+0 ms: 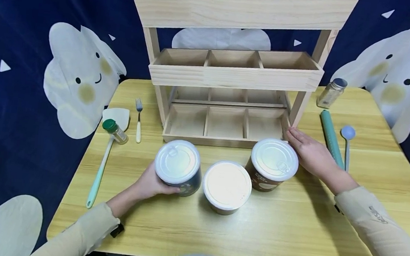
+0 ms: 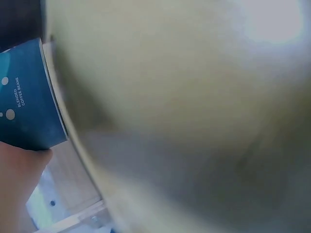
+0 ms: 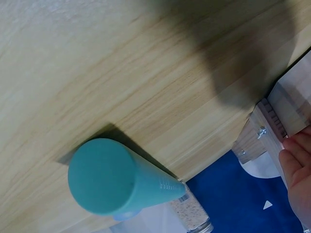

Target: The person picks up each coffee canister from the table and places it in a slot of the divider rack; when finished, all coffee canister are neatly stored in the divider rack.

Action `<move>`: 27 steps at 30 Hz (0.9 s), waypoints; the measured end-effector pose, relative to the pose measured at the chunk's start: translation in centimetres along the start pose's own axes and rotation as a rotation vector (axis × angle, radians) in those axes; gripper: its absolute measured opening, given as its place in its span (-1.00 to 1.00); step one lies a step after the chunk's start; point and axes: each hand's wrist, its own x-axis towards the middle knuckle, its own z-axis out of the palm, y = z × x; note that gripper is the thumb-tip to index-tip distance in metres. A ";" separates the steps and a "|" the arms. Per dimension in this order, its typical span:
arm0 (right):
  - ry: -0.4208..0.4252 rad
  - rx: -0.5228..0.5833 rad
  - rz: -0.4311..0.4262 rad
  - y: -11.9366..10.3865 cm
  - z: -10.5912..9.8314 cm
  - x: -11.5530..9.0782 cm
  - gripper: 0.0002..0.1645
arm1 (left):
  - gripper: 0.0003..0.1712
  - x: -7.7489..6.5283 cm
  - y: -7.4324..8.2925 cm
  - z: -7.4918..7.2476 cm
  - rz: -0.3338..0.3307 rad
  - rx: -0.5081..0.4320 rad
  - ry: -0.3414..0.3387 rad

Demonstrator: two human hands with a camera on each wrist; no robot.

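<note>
My left hand (image 1: 152, 184) grips a dark blue coffee can (image 1: 179, 163) with a pull-tab lid. In the left wrist view its side (image 2: 26, 97) reads "Blended coffee beans". My right hand (image 1: 308, 152) touches the right end of the lowest tier of a wooden rack (image 1: 236, 75); in the right wrist view the fingers (image 3: 296, 150) lie against the wood. A brown can (image 1: 272, 165) stands just left of that hand, its pull-tab lid facing up. Between the two cans is another can (image 1: 227, 185) with a plain whitish lid, its side mostly hidden.
Left of the rack lie a spatula (image 1: 102, 163), a green-capped shaker jar (image 1: 115, 131) and a fork (image 1: 139, 121). On the right are a teal cylinder (image 1: 331, 138), a blue spoon (image 1: 347, 144) and a dark-capped jar (image 1: 331, 93). Compartments divide the rack's tiers.
</note>
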 end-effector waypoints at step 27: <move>-0.004 0.002 0.011 -0.1 0.0 -0.1 -0.42 | 0.22 5.9 4.0 -2.6 0.047 0.009 0.150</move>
